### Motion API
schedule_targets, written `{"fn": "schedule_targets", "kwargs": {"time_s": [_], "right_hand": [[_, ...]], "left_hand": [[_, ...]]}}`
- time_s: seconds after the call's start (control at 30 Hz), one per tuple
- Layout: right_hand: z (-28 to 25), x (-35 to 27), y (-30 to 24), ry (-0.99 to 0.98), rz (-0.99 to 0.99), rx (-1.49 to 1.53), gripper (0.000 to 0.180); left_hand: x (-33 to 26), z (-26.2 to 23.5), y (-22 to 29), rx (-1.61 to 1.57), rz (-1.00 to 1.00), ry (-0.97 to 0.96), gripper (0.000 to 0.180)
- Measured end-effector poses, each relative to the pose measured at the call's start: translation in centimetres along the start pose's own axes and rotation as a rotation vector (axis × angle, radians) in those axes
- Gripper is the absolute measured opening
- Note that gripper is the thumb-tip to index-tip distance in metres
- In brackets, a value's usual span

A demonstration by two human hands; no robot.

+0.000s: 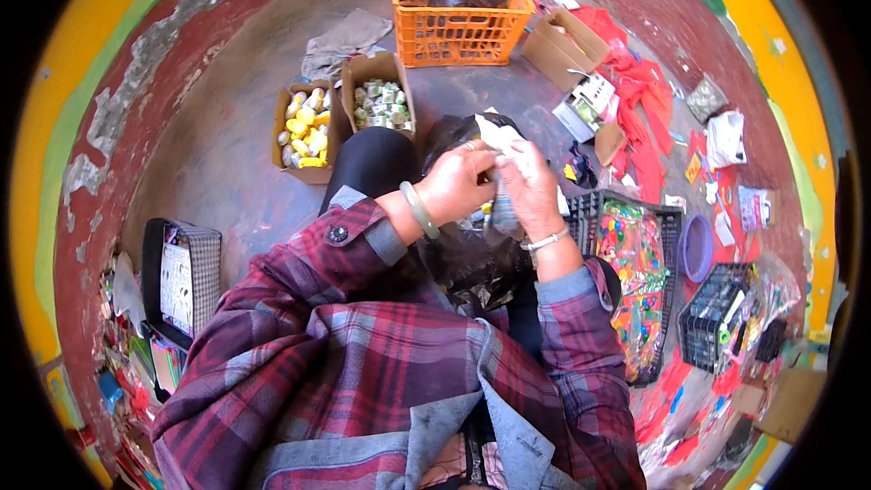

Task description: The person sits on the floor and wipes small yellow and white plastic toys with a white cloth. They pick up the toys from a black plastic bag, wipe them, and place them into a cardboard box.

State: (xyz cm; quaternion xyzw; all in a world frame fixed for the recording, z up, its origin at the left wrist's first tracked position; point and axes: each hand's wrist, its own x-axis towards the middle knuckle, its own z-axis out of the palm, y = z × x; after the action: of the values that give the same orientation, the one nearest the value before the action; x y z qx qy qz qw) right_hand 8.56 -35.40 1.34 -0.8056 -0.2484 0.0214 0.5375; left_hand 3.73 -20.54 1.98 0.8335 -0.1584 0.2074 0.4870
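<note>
At the left, a checked case (186, 277) lies on the floor (227, 163); further in, two cardboard boxes (340, 122) of small bottles are kept within reach. A small white packet (502, 141) is pinched between the left hand (454, 186) and right hand (529, 189), both closed on it above a black bag (472, 263) in the lap, apparently so pieces are caught. A black crate (635, 281) of coloured items stands at the right.

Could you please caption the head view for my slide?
Left hand and right hand grip a small clear packet over a black bag, beside cardboard boxes.
</note>
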Motion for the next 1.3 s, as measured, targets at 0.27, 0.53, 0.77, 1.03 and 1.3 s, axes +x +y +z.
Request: {"fn": "schedule_targets", "kwargs": {"time_s": [0.27, 0.53, 0.77, 1.03, 1.3], "right_hand": [[-1.2, 0.8, 0.4, 0.035, 0.283, 0.517, 0.022], [-2.8, 1.0, 4.1, 0.16, 0.485, 0.635, 0.039], [-1.8, 1.0, 3.5, 0.166, 0.532, 0.546, 0.044], [-3.3, 0.9, 3.9, 0.286, 0.563, 0.565, 0.044], [-10.1, 1.0, 2.0, 0.35, 0.483, 1.104, 0.042]], "left_hand": [[0.0, -1.6, 1.2, -0.112, -0.105, -0.119, 0.031], [-1.0, -12.2, -2.5, -0.863, -0.652, 0.479, 0.034], [-12.2, -18.2, -19.9, -0.878, -1.133, 1.06, 0.028], [-16.0, -18.4, -29.5, -0.658, -1.108, 0.814, 0.015], [0.0, -21.5, -23.9, 0.133, -0.612, 0.402, 0.018]]}}
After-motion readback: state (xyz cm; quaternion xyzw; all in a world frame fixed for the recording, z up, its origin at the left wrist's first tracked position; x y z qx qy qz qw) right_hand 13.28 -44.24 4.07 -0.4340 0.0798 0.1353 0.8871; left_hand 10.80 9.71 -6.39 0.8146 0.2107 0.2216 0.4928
